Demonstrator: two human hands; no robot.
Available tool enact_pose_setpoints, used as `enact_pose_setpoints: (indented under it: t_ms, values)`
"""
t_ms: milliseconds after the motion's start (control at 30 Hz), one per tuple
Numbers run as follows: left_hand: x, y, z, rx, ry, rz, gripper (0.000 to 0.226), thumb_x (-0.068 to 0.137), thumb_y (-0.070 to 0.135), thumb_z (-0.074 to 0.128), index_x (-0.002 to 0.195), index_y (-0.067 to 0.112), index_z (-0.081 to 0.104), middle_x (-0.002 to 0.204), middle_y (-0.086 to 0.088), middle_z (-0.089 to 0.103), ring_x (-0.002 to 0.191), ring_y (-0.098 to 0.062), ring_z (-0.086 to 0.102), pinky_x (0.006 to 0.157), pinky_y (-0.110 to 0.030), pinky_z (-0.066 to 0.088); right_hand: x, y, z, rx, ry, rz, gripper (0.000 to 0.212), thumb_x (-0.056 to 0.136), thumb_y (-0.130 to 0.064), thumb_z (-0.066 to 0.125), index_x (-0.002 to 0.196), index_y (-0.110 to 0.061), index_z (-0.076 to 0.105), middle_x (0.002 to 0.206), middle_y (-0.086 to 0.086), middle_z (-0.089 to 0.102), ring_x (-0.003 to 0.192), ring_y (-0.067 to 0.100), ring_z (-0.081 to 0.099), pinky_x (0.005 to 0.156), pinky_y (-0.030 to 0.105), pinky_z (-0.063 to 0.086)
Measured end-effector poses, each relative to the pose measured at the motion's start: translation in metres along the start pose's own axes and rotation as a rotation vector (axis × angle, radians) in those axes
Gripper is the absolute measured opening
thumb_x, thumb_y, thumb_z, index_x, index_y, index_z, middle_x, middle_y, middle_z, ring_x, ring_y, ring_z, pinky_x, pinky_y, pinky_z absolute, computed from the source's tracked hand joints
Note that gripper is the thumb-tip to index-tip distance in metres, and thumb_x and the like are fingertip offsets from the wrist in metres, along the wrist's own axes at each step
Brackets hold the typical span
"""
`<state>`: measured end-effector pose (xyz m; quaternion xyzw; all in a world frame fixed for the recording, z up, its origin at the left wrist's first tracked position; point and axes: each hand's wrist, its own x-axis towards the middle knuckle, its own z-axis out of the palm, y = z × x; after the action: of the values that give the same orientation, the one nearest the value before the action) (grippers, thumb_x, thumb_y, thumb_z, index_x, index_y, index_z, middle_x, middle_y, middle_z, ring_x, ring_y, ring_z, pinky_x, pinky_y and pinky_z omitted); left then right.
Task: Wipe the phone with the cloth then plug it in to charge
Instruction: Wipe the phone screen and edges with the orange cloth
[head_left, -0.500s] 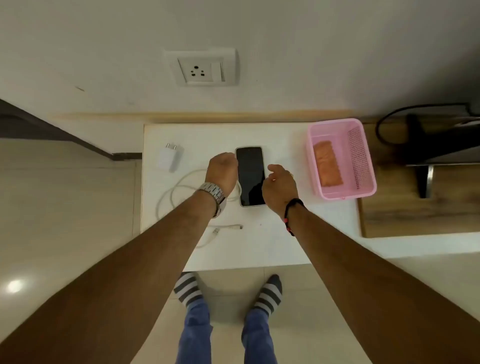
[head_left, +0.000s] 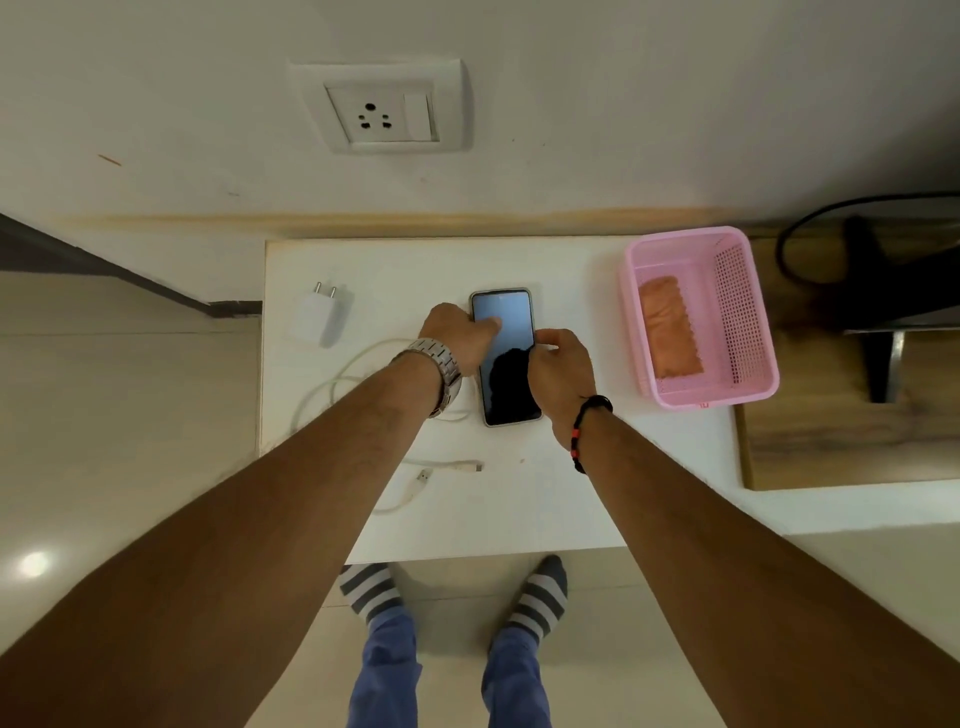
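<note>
On the white surface (head_left: 561, 499), a pink basket (head_left: 748, 384) holds the folded orange cloth (head_left: 669, 327). The phone (head_left: 506, 384) lies flat; the left hand (head_left: 460, 332) and right hand (head_left: 561, 379) pinch its edges.

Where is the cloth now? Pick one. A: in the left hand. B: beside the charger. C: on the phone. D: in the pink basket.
D: the orange cloth lies folded inside the pink basket, away from both hands, which are at the phone.
</note>
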<state>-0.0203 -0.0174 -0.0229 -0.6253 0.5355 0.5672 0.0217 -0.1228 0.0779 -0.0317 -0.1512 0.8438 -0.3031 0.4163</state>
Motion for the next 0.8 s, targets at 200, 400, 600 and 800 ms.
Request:
enact_pose_setpoints:
  t_ms: [200,400,600,800]
  values:
    - [-0.016,0.003,0.006,-0.088,-0.061,0.123,0.043,0.089,0.048,0.071,0.100,0.007,0.075,0.098,-0.014,0.078,0.088,-0.032,0.076,0.077,-0.043,0.063,-0.015,-0.007,-0.017,0.218,0.023,0.004,0.029,0.094,-0.016,0.045,0.118,-0.017,0.060,0.111,0.002,0.066,0.101,0.020,0.065,0.078,0.028,0.055]
    - [-0.029,0.009,0.010,-0.622,-0.305,-0.093,0.053,0.090,0.056,0.069,0.119,0.012,0.071,0.111,-0.012,0.079,0.102,-0.031,0.076,0.091,-0.043,0.060,-0.029,-0.023,-0.033,0.260,0.008,-0.084,0.024,0.093,-0.021,0.049,0.107,-0.018,0.068,0.106,0.001,0.070,0.101,0.021,0.066,0.088,0.038,0.056]
    - [-0.041,-0.002,-0.016,-1.047,-0.720,-0.174,0.072,0.087,0.057,0.059,0.140,0.008,0.058,0.125,-0.028,0.066,0.108,-0.047,0.066,0.101,-0.065,0.049,-0.004,-0.025,-0.089,-0.122,0.222,-0.450,0.014,0.090,-0.022,0.058,0.092,-0.023,0.072,0.083,-0.010,0.070,0.079,0.009,0.066,0.075,0.022,0.054]
    - [-0.049,-0.011,-0.013,-1.056,-0.748,-0.105,0.084,0.093,0.068,0.037,0.147,0.005,0.050,0.123,-0.025,0.062,0.100,-0.044,0.065,0.092,-0.061,0.054,0.055,0.015,-0.135,-0.451,0.373,-0.300,0.015,0.092,-0.028,0.057,0.095,-0.020,0.069,0.090,-0.001,0.070,0.082,0.022,0.062,0.081,0.028,0.050]
